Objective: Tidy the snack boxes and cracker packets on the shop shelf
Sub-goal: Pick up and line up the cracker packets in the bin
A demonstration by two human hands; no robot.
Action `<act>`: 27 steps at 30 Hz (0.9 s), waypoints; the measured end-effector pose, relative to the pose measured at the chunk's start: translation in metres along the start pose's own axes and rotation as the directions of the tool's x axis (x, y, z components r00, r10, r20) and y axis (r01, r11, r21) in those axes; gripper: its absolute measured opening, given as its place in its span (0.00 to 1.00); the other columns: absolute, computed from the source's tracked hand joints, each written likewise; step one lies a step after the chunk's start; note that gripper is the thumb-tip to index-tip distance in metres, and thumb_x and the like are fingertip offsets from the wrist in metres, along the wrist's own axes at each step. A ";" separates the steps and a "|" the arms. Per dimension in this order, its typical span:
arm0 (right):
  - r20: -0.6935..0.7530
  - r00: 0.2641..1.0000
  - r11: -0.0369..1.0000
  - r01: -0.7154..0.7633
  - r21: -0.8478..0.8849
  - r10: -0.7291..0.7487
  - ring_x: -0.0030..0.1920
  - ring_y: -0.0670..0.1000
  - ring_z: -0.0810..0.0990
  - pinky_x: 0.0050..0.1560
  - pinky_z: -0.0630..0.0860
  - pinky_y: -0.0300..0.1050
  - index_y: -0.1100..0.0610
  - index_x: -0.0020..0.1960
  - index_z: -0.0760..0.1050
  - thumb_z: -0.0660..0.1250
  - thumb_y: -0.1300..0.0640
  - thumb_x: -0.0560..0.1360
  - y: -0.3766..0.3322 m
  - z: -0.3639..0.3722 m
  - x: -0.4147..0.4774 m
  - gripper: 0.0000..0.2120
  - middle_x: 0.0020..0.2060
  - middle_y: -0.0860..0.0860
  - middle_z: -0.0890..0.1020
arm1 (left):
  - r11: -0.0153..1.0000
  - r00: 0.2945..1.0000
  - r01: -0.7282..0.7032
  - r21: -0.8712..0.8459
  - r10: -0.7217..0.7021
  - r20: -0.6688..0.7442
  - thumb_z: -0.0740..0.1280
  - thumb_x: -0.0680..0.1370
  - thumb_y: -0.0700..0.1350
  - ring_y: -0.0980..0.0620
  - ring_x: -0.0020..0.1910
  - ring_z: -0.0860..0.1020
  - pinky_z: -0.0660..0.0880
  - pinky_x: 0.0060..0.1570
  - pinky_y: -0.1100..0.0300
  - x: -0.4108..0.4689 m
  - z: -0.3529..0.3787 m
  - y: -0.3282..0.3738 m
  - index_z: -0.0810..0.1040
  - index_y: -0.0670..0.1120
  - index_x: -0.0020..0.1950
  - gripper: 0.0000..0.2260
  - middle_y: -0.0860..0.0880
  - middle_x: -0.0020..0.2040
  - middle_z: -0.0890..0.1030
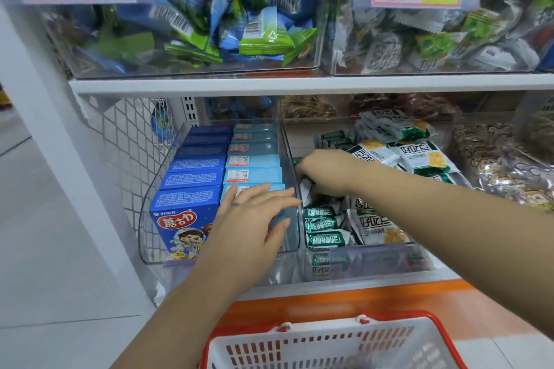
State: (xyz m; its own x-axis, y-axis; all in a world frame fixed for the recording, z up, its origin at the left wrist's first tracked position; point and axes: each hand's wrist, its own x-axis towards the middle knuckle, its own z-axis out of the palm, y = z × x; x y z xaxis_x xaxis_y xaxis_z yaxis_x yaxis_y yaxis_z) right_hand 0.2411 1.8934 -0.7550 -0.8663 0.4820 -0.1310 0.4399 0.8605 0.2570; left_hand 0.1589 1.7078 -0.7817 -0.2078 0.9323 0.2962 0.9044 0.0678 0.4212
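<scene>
Two rows of snack boxes fill a clear bin (144, 219) on the lower shelf: dark blue boxes (192, 180) on the left, light blue boxes (254, 159) on the right. My left hand (254, 219) lies with straight fingers over the front light blue box. In the neighbouring clear bin (374, 257), green-and-white cracker packets (374, 156) lie jumbled. My right hand (323, 171) reaches into that bin's left side, fingers curled down on a green packet (296, 162); what they hold is mostly hidden.
A white and red shopping basket (329, 341) sits below on the orange ledge (299, 305). The upper shelf carries clear bins of blue-green packets (239, 15) and pale packets (434, 33) with price tags. A wire mesh side panel (120, 144) closes the left. Brown bagged snacks (503, 165) lie right.
</scene>
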 end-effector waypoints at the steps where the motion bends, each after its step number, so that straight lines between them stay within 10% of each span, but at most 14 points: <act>1: -0.054 0.998 1.000 0.017 0.002 -0.017 0.54 0.56 0.78 0.46 0.73 0.46 0.53 0.58 0.75 0.65 0.63 0.74 0.004 -0.002 -0.007 0.13 0.52 0.53 0.80 | 1.000 1.000 -0.005 0.003 0.005 -0.010 0.58 0.81 0.50 0.64 0.73 0.54 0.37 0.72 0.58 0.000 0.000 0.000 0.70 0.63 0.67 0.15 0.69 0.68 0.65; 9: -0.520 0.853 0.947 0.206 0.248 -0.049 0.51 0.52 0.77 0.52 0.74 0.48 0.53 0.53 0.79 0.71 0.59 0.72 0.015 -0.020 -0.089 0.11 0.48 0.48 0.82 | 0.992 0.961 -0.119 -0.033 0.107 -0.256 0.57 0.77 0.57 0.62 0.64 0.68 0.53 0.72 0.55 -0.004 0.006 0.007 0.76 0.58 0.62 0.16 0.62 0.59 0.76; 16: -0.483 0.872 0.716 0.287 0.637 0.080 0.49 0.37 0.75 0.50 0.68 0.29 0.43 0.48 0.76 0.73 0.45 0.69 -0.021 -0.029 -0.133 0.10 0.41 0.37 0.79 | 0.939 0.923 -0.189 -0.288 0.070 -0.378 0.64 0.75 0.57 0.63 0.48 0.74 0.70 0.49 0.64 -0.012 -0.009 0.036 0.76 0.63 0.49 0.05 0.67 0.43 0.77; 20: -0.338 0.919 0.490 0.202 0.848 0.205 0.50 0.37 0.79 0.56 0.73 0.34 0.45 0.52 0.77 0.72 0.41 0.61 -0.028 -0.025 -0.138 0.20 0.44 0.39 0.82 | 0.695 0.962 0.000 -0.719 -0.196 -0.189 0.71 0.74 0.42 0.59 0.40 0.80 0.79 0.45 0.52 -0.015 -0.016 0.034 0.80 0.57 0.42 0.09 0.59 0.40 0.82; 24: -0.343 0.909 0.545 0.168 0.822 0.236 0.44 0.39 0.78 0.48 0.74 0.31 0.45 0.45 0.78 0.75 0.51 0.67 -0.035 -0.023 -0.137 0.09 0.41 0.44 0.82 | 0.580 0.972 0.073 -0.811 -0.225 -0.074 0.70 0.73 0.38 0.61 0.41 0.80 0.76 0.45 0.55 -0.015 -0.020 0.029 0.81 0.54 0.40 0.10 0.58 0.40 0.83; 27: -0.428 0.869 0.668 0.166 0.726 0.249 0.44 0.37 0.77 0.45 0.72 0.29 0.42 0.43 0.76 0.75 0.52 0.67 -0.035 -0.023 -0.136 0.10 0.39 0.39 0.82 | 0.709 0.979 -0.010 -0.705 -0.136 -0.151 0.71 0.73 0.42 0.60 0.45 0.79 0.78 0.48 0.50 -0.015 -0.020 0.027 0.82 0.61 0.41 0.11 0.62 0.44 0.81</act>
State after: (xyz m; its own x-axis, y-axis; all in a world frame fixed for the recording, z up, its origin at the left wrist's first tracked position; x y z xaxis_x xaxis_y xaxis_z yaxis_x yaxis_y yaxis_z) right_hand 0.3385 1.7940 -0.7241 -0.7442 0.5625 0.3600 0.3218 0.7744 -0.5448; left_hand 0.1793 1.6888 -0.7573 -0.3830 0.8497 0.3623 0.3810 -0.2120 0.8999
